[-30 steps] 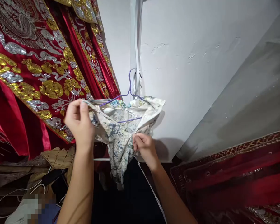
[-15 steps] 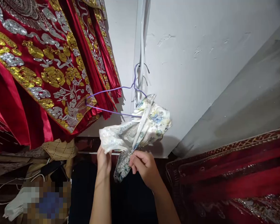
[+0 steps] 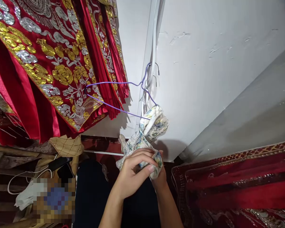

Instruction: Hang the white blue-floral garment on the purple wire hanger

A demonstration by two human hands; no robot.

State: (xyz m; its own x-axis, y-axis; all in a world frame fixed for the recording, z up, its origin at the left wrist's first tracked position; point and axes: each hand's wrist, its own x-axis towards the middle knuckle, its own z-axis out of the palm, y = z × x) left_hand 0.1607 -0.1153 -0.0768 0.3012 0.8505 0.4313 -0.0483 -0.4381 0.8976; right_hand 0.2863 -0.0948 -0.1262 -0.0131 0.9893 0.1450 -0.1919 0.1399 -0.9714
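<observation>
A white garment with a blue and yellow floral print [image 3: 156, 128] hangs bunched on the right arm of a purple wire hanger [image 3: 116, 83]. The hanger's left arm is bare. My left hand [image 3: 133, 174] reaches across the lower part of the cloth, closed, with thumb and fingertips pinching its edge. Just to the right, my right hand [image 3: 161, 177] grips the same bunch from behind. The cloth hides most of that hand's fingers.
Red robes with gold and silver embroidery [image 3: 61, 74] hang at upper left. The hanger hooks near a pale vertical strip [image 3: 154, 31] on the white wall [image 3: 192, 79]. More red fabric [image 3: 239, 180] lies at lower right. A wooden rack [image 3: 2, 150] with a white cable stands at left.
My left hand has moved right, from the garment's left side onto its lower front. My right hand has shifted right, behind the cloth. The garment is bunched more narrowly, and the view has moved slightly.
</observation>
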